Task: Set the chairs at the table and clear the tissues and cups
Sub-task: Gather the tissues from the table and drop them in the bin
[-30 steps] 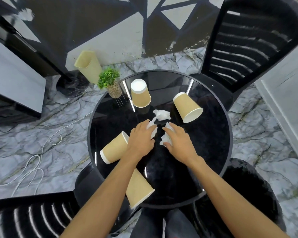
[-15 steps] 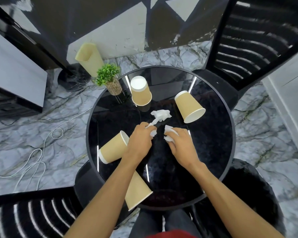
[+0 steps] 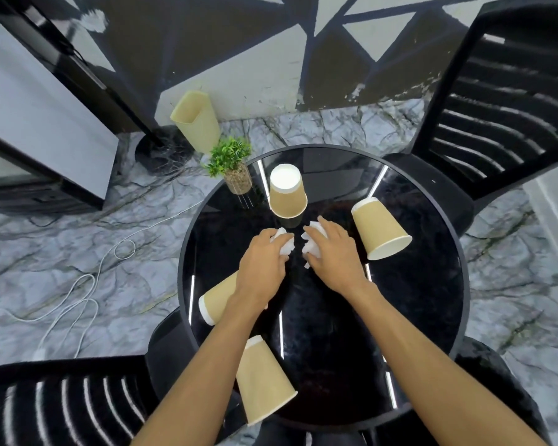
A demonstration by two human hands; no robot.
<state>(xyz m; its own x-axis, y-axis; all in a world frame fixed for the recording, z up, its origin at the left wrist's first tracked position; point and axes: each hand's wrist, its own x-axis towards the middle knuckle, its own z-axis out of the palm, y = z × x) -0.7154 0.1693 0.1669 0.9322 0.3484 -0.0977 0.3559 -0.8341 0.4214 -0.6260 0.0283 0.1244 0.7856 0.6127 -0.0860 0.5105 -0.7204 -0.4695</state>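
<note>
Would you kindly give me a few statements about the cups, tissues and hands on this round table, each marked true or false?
1. Both hands rest on white tissues near the table's middle. True: the left hand and right hand each cover crumpled tissue.
2. Four paper cups are on the black table. True.
3. The cup by the right hand stands upright, mouth up. False: it is tipped over, with its open mouth facing the camera side.
4. The small potted plant sits at the table's centre. False: it sits at the far left edge.
5. The far cup is filled with tissues. False: it is upside down, base up.
</note>
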